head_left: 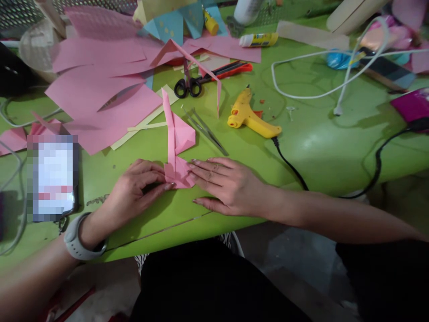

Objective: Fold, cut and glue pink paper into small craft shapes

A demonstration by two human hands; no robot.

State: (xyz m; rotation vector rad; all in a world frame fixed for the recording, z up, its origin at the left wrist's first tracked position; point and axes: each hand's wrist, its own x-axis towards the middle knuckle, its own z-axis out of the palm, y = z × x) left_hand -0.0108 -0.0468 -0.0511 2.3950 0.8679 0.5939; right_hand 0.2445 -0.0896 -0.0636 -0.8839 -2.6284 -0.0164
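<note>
A folded pink paper piece (181,133) lies on the green table (201,205) in front of me, with a long narrow strip along its left side and creased flaps to the right. My left hand (136,185) pinches its lower left edge between thumb and fingers. Fingers stretched out, my right hand (231,185) rests with its fingertips on the lower right flap, the thumb held apart on the table side. Just beyond the paper lie metal tweezers (209,133). A yellow glue gun (253,116) lies to the right of them.
Black-handled scissors (188,86) and a red utility knife (231,69) lie behind. Pink paper sheets (107,107) spread at the back left, near a phone (53,179). A glue stick (258,40) lies at the back. A white cable (301,96) loops on the right.
</note>
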